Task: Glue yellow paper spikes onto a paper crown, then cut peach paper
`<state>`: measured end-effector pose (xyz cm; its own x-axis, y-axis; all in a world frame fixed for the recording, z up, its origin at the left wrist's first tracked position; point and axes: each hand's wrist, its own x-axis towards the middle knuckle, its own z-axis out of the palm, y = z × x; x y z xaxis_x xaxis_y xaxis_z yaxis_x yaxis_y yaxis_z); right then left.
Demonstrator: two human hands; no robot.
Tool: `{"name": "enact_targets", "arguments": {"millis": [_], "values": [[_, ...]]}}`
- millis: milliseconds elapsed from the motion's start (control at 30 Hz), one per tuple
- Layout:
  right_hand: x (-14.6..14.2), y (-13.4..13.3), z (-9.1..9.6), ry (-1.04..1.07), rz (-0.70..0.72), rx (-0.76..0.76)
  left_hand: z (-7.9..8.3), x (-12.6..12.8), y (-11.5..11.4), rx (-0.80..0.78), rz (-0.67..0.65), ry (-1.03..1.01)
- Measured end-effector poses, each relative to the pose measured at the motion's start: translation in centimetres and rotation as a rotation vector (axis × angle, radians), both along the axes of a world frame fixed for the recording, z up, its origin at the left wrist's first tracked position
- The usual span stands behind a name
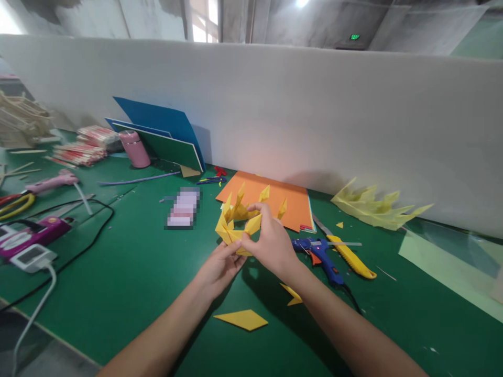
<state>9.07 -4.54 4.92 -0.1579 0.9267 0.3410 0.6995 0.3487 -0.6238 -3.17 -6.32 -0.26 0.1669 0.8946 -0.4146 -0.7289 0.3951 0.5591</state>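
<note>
Above the middle of the green table, both my hands hold a ring of folded yellow paper [223,230] with pointed tips standing up around it. My left hand [222,269] grips its lower near edge from below, thumb pressed on the paper. My right hand [271,241] is closed on its right side, fingers reaching over the rim and thumb close to the left one. A flat yellow kite-shaped paper piece [245,319] lies on the table below my hands. Another folded yellow piece [291,295] is partly hidden behind my right forearm.
Right of my hands lie a blue glue gun [324,259], a yellow utility knife [353,256] and a pale yellow paper form [381,207]. Orange paper [293,207] lies behind. At left are a phone [184,208], a pink bottle [135,150] and a purple power strip [43,233] with cables.
</note>
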Motion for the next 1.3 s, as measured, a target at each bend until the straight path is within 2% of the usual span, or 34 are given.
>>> {"name": "enact_targets", "arguments": {"millis": [833,1000,1300], "values": [[-0.15,-0.21,-0.08,0.013,0.049,-0.016,-0.07,-0.14,0.09,-0.004,0.011,-0.019],[-0.19,-0.24,-0.09,0.067,0.033,0.018,-0.1,-0.09,0.03,0.005,0.015,-0.017],[-0.48,-0.11,0.03,0.034,0.035,0.078,-0.55,-0.12,0.1,0.027,0.004,-0.028]]}}
